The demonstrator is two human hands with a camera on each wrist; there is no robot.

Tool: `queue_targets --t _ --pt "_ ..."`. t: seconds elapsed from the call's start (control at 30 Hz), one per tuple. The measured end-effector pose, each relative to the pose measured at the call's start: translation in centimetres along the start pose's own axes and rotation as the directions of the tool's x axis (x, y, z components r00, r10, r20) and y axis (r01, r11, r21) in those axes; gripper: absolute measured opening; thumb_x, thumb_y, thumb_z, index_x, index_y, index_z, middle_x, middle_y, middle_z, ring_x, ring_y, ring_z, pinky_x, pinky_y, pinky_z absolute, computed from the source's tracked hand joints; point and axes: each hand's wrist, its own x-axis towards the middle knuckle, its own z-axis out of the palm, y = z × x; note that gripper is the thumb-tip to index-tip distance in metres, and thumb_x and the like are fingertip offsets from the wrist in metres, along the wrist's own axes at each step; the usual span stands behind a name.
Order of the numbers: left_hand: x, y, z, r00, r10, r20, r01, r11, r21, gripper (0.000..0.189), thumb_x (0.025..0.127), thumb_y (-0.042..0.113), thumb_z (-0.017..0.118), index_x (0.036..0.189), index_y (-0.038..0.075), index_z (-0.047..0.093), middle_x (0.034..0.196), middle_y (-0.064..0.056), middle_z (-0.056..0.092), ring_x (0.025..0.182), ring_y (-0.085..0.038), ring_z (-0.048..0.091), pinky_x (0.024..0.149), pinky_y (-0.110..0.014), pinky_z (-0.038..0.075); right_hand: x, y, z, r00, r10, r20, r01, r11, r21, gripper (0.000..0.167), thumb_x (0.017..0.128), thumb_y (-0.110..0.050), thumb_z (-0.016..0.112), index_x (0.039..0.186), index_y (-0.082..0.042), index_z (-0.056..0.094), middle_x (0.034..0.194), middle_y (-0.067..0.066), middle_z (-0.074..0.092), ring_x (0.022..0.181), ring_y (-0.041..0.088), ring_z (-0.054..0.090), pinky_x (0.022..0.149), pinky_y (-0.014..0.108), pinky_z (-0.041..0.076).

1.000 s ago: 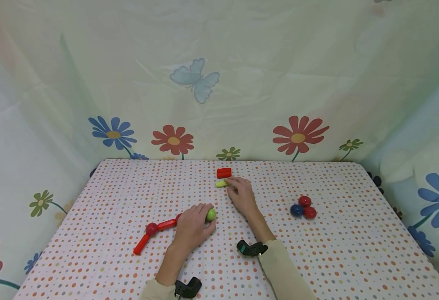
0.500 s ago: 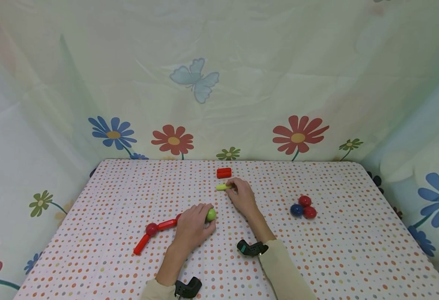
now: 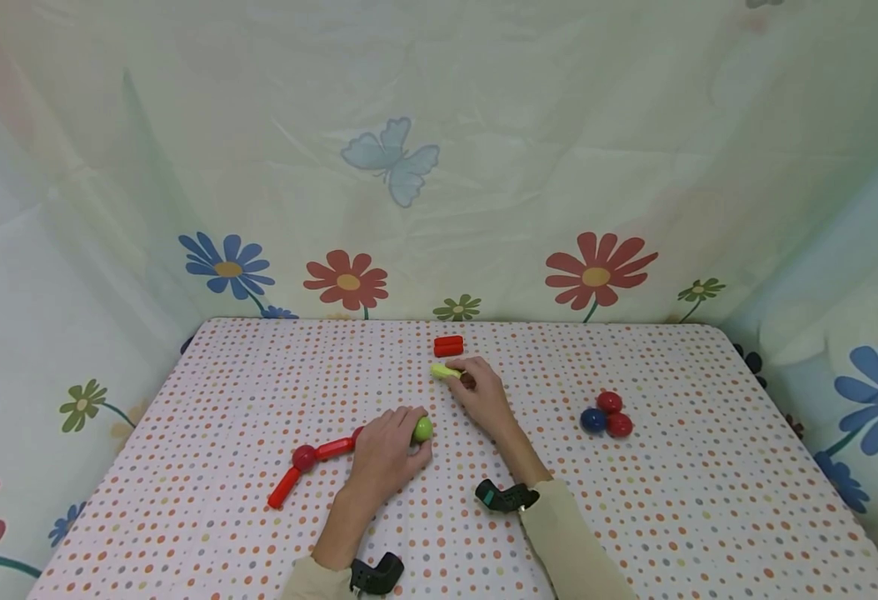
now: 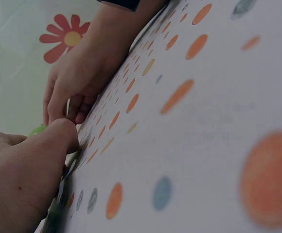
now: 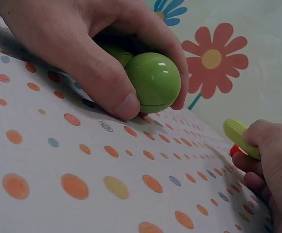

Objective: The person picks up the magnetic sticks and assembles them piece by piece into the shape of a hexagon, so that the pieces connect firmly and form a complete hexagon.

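Stick (image 5: pixel 237 132) in right fingers (image 5: pixel 260 131), right wrist view; seemingly hidden, left wrist view

1. Ball (image 5: pixel 154 83) over here: glossy bright green.
2. Short rod (image 5: pixel 238 134): pale yellow-green.
3. Paired rods (image 3: pixel 449 351): plain red.
4. Chain (image 3: pixel 334 450): red rods, a deeper red on its balls.
5. Clustered balls (image 3: pixel 620 426): two red, one dark blue.
6. Tablecloth (image 3: pixel 214 533): white, dotted orange, yellow, grey-blue.
7. Curtain (image 3: pixel 521 125): pale green, printed with red, blue and green flowers, plus a light-blue butterfly (image 3: pixel 396 158).
8. Sleeves (image 3: pixel 568 533): beige.
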Motion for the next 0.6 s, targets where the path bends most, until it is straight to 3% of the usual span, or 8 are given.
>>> queue_targets --t 0.23,0.43,0.6 --pt "0.0 0.0 0.2 1.000 -0.005 0.004 0.005 1.000 -0.012 0.032 0.080 0.031 0.072 0.109 0.021 0.064 0.090 0.007 0.065 0.071 -0.006 0.052 0.062 -0.020 0.045 -0.3 -0.2 -0.2 0.993 0.119 0.018 -0.120 0.979 0.164 0.025 0.093 -0.021 0.066 0.116 -0.011 0.067 0.117 0.008 0.061 0.095 0.018 0.058 0.078 0.021 0.047" --pt "0.0 0.2 0.2 0.999 -0.015 0.035 0.016 0.999 -0.029 0.032 0.081 0.031 0.070 0.110 0.021 0.064 0.092 0.007 0.064 0.072 -0.007 0.052 0.063 -0.021 0.045 -1.1 -0.6 -0.3 0.969 0.238 0.068 -0.247 0.920 0.304 0.029 0.092 -0.026 0.066 0.117 -0.012 0.064 0.125 0.007 0.060 0.091 0.011 0.057 0.074 0.018 0.047" --pt "0.0 0.1 0.1 0.999 -0.026 0.043 0.026 1.000 -0.006 0.033 0.081 0.031 0.070 0.111 0.020 0.064 0.093 0.007 0.065 0.074 -0.008 0.055 0.065 -0.023 0.047 -2.4 -1.8 -0.3 0.956 0.250 0.155 -0.292 0.872 0.393 0.027 0.092 -0.020 0.067 0.115 -0.007 0.063 0.122 0.011 0.059 0.086 0.008 0.061 0.071 0.018 0.050"
